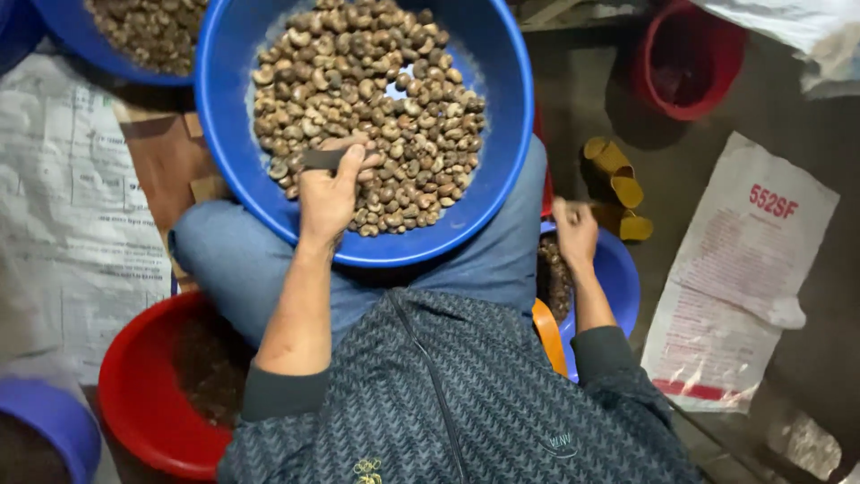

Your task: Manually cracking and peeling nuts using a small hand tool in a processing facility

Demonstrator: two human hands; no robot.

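Dark flat tool [324, 159] gripped in left hand [330, 193], thumb laid along its top, fingers curled round it. Long axis roughly level across the frame, free end pointing toward frame left. Held over the near part of a heap of brown, kidney-shaped nuts [367, 108], fingertips touching the nuts.

Nuts piled in a big blue basin [502, 143], resting on the lap across blue trouser legs [233, 260]. Heap covers most of the basin floor; one small bare blue patch in the middle of the heap.

Right hand [575, 231] out to the right side, over a smaller blue bowl [620, 282] beside the thigh. Fingers closed in a pinch around something small and thin; what it is, cannot tell. Dark brown matter in that bowl, partly hidden by the leg.

Orange strip [548, 333] lying between the patterned dark jacket [448, 403] and the small blue bowl.

Red bowl [134, 403] at lower left, holding dark brownish scraps. Second blue basin [63, 31] at top left, also filled with nuts, just beside the big basin. Another blue bowl [54, 421] at the lower left corner, contents dark.

Red bucket [690, 58] at top right, inside in shadow. Yellow-brown short tubes [618, 188] on the floor near the right hand. Printed white sack [743, 269] flat on the floor at right; another printed sack [63, 197] at left.
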